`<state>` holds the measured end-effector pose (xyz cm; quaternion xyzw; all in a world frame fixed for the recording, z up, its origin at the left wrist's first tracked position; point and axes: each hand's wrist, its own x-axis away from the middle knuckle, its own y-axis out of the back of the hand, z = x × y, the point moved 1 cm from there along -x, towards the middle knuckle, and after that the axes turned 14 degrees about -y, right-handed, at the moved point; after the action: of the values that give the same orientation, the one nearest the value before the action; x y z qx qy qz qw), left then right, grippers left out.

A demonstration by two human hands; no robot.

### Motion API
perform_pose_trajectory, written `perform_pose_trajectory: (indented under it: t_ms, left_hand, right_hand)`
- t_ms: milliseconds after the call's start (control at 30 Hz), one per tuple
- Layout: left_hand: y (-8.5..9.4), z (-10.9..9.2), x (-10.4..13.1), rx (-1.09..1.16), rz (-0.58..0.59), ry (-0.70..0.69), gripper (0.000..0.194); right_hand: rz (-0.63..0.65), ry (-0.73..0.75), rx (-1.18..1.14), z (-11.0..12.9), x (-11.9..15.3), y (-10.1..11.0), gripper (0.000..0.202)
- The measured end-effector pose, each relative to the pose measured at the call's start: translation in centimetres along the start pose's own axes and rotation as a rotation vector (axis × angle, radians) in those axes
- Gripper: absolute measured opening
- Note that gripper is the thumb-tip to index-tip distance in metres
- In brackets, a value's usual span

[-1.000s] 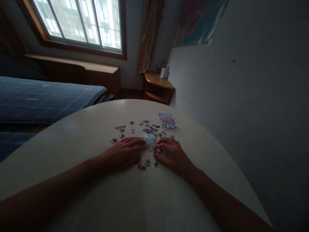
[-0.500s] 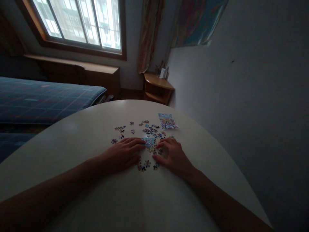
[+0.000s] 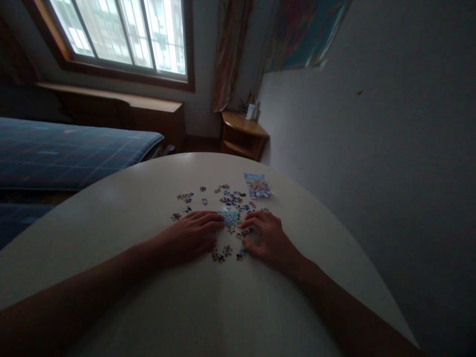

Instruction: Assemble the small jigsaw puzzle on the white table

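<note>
A joined, light-blue section of jigsaw puzzle (image 3: 229, 217) lies on the white table between my hands. My left hand (image 3: 193, 233) rests flat with its fingers stretched out, the fingertips touching the left edge of that section. At the section's right edge is my right hand (image 3: 265, 239), its fingers curved and apart, thumb near some loose pieces. Whether a small piece sits under the right fingertips cannot be made out. Loose puzzle pieces (image 3: 231, 199) are scattered beyond the section, and a few more pieces (image 3: 227, 251) lie nearer to me, between the wrists.
A printed picture sheet (image 3: 258, 186) lies behind the pieces at the right. The round white table (image 3: 148, 307) fills the foreground. Past it are a bed with a plaid mattress (image 3: 74, 153), a wooden corner shelf (image 3: 245, 125) and a window (image 3: 126, 34).
My right thumb has drawn back slightly to the right, away from the puzzle section's lower edge. My left hand has stayed in place.
</note>
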<state>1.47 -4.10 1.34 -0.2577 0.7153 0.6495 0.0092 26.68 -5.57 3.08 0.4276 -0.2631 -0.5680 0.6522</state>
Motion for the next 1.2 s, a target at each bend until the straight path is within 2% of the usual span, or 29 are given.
perform_pose_trajectory:
  t_ms: [333, 567, 733, 1200]
  left_hand:
    - [0.1, -0.1, 0.0, 0.007, -0.021, -0.007, 0.033]
    - [-0.1, -0.1, 0.1, 0.004, -0.033, -0.007, 0.033]
    - [-0.1, 0.0, 0.1, 0.004, -0.023, -0.005, 0.034]
    - [-0.1, 0.0, 0.0, -0.007, -0.014, -0.003, 0.033]
  right_hand:
    - [0.058, -0.031, -0.027, -0.4, -0.1, -0.2, 0.010]
    - [0.020, 0.045, -0.064, 0.0, -0.1, -0.6, 0.012]
    - [-0.036, 0.047, -0.084, 0.1, -0.3, -1.1, 0.013]
    - [-0.044, 0.087, -0.075, 0.3, -0.4, -1.3, 0.011]
